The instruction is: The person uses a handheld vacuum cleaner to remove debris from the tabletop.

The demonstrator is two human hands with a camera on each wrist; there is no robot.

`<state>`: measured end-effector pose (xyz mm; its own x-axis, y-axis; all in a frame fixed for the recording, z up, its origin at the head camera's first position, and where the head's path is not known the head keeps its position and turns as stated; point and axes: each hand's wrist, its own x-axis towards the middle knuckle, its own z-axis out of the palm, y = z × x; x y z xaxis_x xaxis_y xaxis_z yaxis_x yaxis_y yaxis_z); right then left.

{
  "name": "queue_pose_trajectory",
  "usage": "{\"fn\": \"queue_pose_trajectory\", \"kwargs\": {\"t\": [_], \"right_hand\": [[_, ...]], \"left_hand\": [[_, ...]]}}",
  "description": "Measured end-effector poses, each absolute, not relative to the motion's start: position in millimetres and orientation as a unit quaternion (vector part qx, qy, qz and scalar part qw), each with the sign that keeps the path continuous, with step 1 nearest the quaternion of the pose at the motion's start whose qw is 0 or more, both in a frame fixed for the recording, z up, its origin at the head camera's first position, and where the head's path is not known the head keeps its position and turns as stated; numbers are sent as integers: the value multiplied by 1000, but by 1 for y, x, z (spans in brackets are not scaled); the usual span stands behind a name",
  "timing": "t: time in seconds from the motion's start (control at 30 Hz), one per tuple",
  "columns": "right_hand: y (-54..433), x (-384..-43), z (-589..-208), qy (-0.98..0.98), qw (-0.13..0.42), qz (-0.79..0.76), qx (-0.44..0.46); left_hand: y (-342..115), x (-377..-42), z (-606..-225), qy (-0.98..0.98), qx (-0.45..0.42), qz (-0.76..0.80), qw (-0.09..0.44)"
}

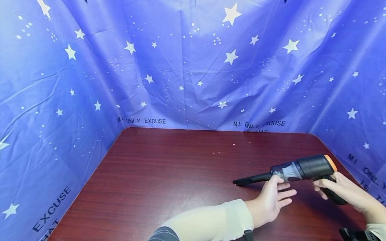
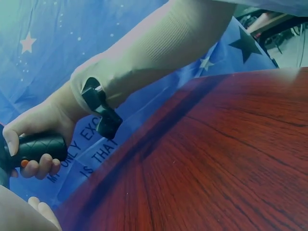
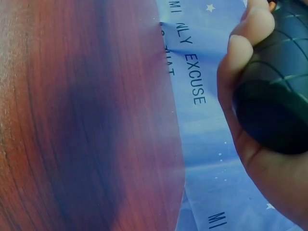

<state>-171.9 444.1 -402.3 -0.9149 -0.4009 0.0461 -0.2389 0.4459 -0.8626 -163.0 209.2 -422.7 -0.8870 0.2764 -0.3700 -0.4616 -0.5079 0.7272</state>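
Note:
A black handheld vacuum cleaner (image 1: 312,166) with an orange rear cap is held over the right side of the table. Its see-through canister shows a pale filter inside, and the long narrow nozzle (image 1: 252,179) points left. My right hand (image 1: 339,189) grips the vacuum's handle; in the right wrist view the fingers curl round the dark textured grip (image 3: 284,86). Beneath the canister is my left hand (image 1: 271,201), fingers straight and spread, its thumb right at the front of the canister. In the left wrist view, an orange button (image 2: 24,163) shows on the handle.
Small white bits (image 1: 233,144) lie scattered on the dark red wooden table (image 1: 150,167), toward its back. Blue star-printed curtains (image 1: 184,67) stand around the table's back and both sides. A black strap with a mount (image 2: 101,108) sits on the right sleeve.

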Motion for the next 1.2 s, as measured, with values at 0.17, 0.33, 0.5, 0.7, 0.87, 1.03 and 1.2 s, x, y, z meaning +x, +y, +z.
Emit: {"fn": "queue_pose_trajectory", "kwargs": {"t": [0.17, 0.33, 0.5, 0.7, 0.87, 1.03, 1.2], "right_hand": [[445, -171, -404, 841, 86, -496, -198], [445, -171, -406, 835, 82, -504, -205], [447, -171, -406, 836, 85, -504, -199], [447, -173, -405, 825, 93, -518, -205], [446, -174, -409, 818, 103, -530, -197], [445, -173, -412, 818, 106, -533, -188], [445, -174, -412, 823, 102, -528, -182]], "left_hand": [[210, -161, -423, 445, -103, 864, 211], [209, -160, -423, 443, -101, 865, 215], [206, -157, -423, 440, -94, 863, 229], [203, -158, -421, 440, -92, 862, 235], [202, -159, -421, 441, -93, 861, 237], [202, -160, -422, 444, -88, 861, 231], [203, -159, -423, 448, -84, 860, 229]]}}
